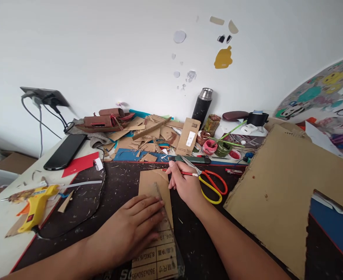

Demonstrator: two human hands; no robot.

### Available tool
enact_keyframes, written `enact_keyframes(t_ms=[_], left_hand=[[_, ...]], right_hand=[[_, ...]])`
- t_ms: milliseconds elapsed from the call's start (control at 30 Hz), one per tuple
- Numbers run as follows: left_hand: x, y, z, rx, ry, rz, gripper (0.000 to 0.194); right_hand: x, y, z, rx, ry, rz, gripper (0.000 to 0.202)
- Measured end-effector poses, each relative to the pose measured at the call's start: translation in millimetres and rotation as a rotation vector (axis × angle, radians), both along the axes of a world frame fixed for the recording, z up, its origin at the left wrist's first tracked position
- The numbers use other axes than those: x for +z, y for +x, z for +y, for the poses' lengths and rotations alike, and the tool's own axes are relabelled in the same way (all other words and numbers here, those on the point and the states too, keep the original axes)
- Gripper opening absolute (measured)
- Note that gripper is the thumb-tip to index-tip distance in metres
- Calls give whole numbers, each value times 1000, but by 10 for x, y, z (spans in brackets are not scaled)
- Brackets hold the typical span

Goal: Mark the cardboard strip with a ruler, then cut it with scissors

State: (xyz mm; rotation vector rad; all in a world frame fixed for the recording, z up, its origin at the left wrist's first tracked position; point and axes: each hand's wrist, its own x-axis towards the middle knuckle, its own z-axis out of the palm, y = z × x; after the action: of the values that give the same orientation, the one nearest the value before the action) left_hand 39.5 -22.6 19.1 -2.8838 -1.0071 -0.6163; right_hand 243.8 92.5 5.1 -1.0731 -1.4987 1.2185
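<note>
A strip of brown cardboard [153, 179] with printed text near its lower end lies on the dark mat. Across it runs a clear ruler [169, 229], partly hidden by my left hand [139, 221], which presses flat on it with fingers stretched out. My right hand [184, 184] grips a red pencil [189, 173] at the strip's upper right edge, its tip pointing left. Just right of this hand lie scissors [215, 184] with red and yellow handles. A green cutter [196, 159] rests behind the pencil.
A yellow glue gun [39, 202] and black phone [65, 151] are at left. Cardboard scraps [153, 132], a model boat [101, 122], paint jars [210, 146] and a black flask [202, 105] stand along the back. A large cardboard sheet [276, 186] fills the right.
</note>
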Motion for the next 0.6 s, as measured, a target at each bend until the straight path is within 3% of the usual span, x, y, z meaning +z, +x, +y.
enact_keyframes(t_ms=[233,433,600], left_hand=[[-35,-68,197,80,-9,-19,36],[-84,-147,236,162,51,-78,37],[-115,-170,266,166,2,-72,36]], right_hand=[[0,22,18,-31,-4,68,59],[7,2,3,-6,-41,86,60],[30,-12,-19,-26,-39,91,58]])
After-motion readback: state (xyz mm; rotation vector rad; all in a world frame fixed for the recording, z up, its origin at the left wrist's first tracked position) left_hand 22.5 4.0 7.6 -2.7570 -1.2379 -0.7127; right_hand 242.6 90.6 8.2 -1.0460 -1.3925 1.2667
